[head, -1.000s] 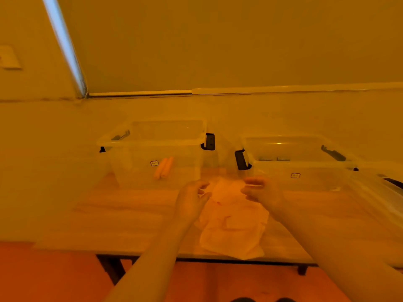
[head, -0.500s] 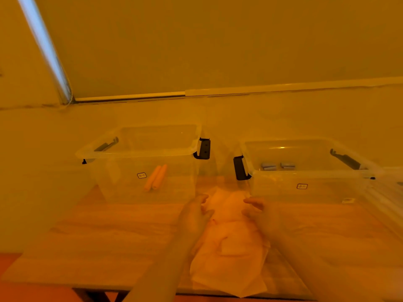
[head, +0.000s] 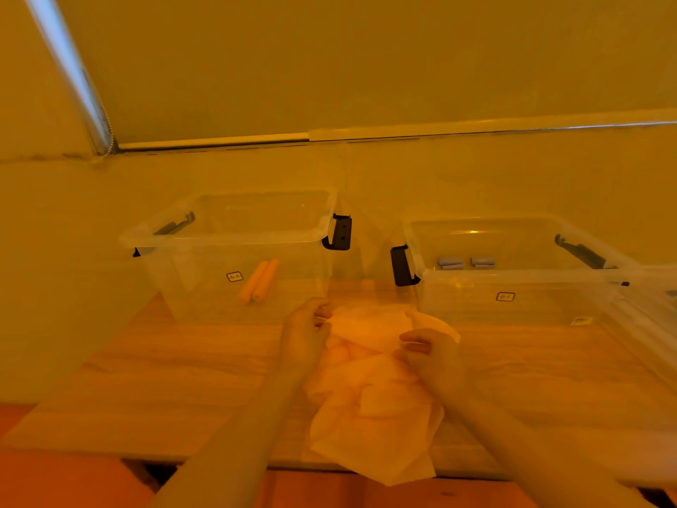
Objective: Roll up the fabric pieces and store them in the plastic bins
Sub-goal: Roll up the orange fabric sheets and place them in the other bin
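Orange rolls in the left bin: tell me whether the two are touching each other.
Touching. The head view shows the two orange rolls lying side by side on the floor of the left bin, pressed together along their length with no gap between them.

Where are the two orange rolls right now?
The two orange rolls lie side by side inside the left clear bin on the wooden table, just behind and left of the left hand.
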Motion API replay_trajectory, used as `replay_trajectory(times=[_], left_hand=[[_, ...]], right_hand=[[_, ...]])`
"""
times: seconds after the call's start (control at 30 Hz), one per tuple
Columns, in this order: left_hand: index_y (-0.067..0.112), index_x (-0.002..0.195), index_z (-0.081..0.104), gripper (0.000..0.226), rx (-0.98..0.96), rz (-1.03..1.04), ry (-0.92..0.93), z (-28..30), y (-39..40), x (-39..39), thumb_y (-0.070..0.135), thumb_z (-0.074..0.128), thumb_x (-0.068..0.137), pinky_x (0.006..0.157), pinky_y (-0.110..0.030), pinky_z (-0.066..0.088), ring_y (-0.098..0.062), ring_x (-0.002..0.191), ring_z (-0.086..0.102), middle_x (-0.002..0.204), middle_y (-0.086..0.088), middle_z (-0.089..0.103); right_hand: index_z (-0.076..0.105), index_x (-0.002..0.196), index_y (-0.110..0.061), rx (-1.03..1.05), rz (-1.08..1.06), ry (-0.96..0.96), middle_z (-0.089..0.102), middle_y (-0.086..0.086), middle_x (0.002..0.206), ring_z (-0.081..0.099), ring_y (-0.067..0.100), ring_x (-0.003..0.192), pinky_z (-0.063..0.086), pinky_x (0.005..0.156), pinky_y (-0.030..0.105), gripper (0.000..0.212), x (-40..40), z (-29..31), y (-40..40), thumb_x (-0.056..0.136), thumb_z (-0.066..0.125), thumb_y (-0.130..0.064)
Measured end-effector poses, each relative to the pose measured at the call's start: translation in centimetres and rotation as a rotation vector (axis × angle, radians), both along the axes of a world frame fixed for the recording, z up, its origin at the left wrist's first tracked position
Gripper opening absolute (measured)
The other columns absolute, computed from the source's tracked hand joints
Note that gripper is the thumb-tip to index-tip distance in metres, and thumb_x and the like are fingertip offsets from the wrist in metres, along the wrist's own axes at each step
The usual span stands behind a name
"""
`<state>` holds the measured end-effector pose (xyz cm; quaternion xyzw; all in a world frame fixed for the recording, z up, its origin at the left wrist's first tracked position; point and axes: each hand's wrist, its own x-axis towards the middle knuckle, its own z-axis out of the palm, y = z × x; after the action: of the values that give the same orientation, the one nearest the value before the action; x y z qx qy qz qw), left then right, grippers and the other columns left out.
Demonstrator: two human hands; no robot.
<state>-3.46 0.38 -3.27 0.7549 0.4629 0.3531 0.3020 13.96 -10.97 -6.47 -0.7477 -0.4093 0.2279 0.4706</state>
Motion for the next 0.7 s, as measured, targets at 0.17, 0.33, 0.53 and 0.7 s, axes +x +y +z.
replay_trajectory(times=[0.17, 0.33, 0.53, 0.7], left_hand=[[0.015, 0.124, 0.056, 0.037, -0.021, 0.069, -0.021, 0.3, 1.1, -1.7, 0.006, 0.061, 0.088, 0.066, -0.015, 0.042, -0.015, 0.096, 0.057, 0.104, 0.002, 0.058], [0.014, 0.124, 0.057, 0.037, -0.019, 0.056, 0.009, 0.1, 0.2, -2.1, 0.006, 0.062, 0.088, 0.075, -0.021, 0.048, -0.011, 0.094, 0.056, 0.112, -0.003, 0.062], [0.023, 0.126, 0.056, 0.040, -0.073, -0.134, 0.158, -0.9, -1.0, -2.8, 0.014, 0.063, 0.088, 0.091, -0.023, 0.043, -0.016, 0.120, 0.049, 0.135, 0.001, 0.051], [0.029, 0.110, 0.064, 0.037, -0.169, -0.215, 0.079, -1.9, -1.3, -3.4, 0.024, 0.077, 0.076, 0.101, -0.031, 0.045, -0.016, 0.126, 0.045, 0.141, 0.003, 0.043]], right_hand=[[0.063, 0.109, -0.024, -0.010, 0.142, -0.089, 0.059, -0.010, 0.110, 0.054, 0.003, 0.098, 0.043, 0.077, 0.012, 0.023, -3.5, -0.2, -1.6, 0.087, 0.067, -0.022], [0.065, 0.106, -0.024, 0.026, 0.177, -0.074, 0.059, -0.015, 0.103, 0.055, -0.001, 0.093, 0.041, 0.070, 0.008, 0.021, -5.0, 0.0, -2.0, 0.086, 0.068, -0.025], [0.065, 0.108, -0.019, 0.093, 0.065, -0.128, 0.063, -0.004, 0.113, 0.053, 0.003, 0.093, 0.040, 0.069, 0.008, 0.021, -2.5, 2.1, 0.1, 0.087, 0.066, -0.016], [0.060, 0.121, -0.017, 0.057, 0.084, -0.132, 0.056, 0.003, 0.131, 0.051, 0.018, 0.118, 0.041, 0.091, 0.025, 0.033, -0.1, 2.9, 2.8, 0.088, 0.065, -0.016]])
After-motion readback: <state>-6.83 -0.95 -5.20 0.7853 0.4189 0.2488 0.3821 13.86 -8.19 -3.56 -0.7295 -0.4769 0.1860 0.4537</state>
